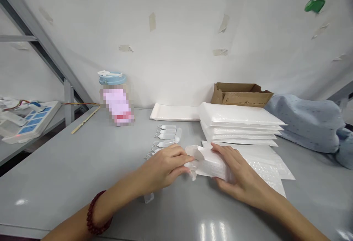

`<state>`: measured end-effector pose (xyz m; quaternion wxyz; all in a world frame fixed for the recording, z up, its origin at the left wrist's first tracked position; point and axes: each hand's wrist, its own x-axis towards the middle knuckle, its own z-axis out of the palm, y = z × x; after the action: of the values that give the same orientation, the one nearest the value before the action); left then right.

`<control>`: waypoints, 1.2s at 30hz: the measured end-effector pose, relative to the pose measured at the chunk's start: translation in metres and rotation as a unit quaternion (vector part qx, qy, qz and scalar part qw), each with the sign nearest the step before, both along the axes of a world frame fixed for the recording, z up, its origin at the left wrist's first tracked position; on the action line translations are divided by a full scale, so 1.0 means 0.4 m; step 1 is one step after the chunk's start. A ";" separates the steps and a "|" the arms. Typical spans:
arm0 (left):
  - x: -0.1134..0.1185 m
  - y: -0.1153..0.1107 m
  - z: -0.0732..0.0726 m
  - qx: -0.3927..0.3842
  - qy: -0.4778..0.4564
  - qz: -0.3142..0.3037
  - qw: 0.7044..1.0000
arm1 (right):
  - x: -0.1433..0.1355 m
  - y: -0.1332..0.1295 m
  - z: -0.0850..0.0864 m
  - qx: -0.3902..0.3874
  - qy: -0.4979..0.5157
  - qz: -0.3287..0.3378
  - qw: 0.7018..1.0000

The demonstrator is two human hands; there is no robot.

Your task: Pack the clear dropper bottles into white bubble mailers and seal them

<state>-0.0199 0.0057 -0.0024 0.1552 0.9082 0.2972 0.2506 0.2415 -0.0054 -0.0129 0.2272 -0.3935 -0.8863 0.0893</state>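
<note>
A white bubble-wrap bag (pixel 211 165) is held between both hands above the grey table. My left hand (pixel 169 163), with a dark red beaded bracelet at the wrist, pinches the bag's loose, crumpled open end between thumb and fingers. My right hand (pixel 234 171) is wrapped around the bag's bulging other end. What fills the bag cannot be made out. Just behind my left hand lie several small clear bottles (pixel 167 136) with white tops and loops, some partly hidden by the hand. Flat white bubble mailers (pixel 264 160) lie beneath and beyond my right hand.
Stacked white padded mailers (pixel 239 117) stand behind my right hand, before a brown cardboard box (pixel 242 95). Another flat white pack (pixel 176 112) lies along the wall. Blue cloth (pixel 306 123) is at right. A blue-lidded container (pixel 113 79) and wooden strip (pixel 85 119) are at left.
</note>
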 end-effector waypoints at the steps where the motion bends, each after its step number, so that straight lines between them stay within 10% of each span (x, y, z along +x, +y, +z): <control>1: 0.007 -0.003 0.000 -0.009 -0.015 -0.009 1.000 | -0.001 -0.001 0.000 -0.001 0.001 0.006 1.000; 13: 0.033 -0.023 -0.042 0.222 0.044 0.103 0.969 | -0.012 -0.009 -0.003 -0.013 0.007 0.012 1.000; 18: 0.043 -0.032 -0.030 0.131 -0.069 0.102 0.984 | -0.018 -0.010 -0.004 -0.014 0.008 0.019 1.000; 25: 0.046 -0.038 0.015 -0.186 -0.053 0.045 0.980 | -0.019 -0.015 -0.004 -0.020 0.017 0.029 0.999; 31: 0.043 -0.030 -0.015 -0.061 -0.102 0.136 0.984 | -0.021 -0.019 0.000 -0.019 0.018 0.023 0.999; 36: 0.051 -0.045 0.020 -0.227 -0.023 0.049 0.972 | -0.033 -0.024 -0.007 -0.016 0.002 0.024 1.000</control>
<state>0.0006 -0.0122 0.0058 0.3515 0.8278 0.3864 0.2048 0.2284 -0.0149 -0.0158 0.2204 -0.3754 -0.8935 0.1102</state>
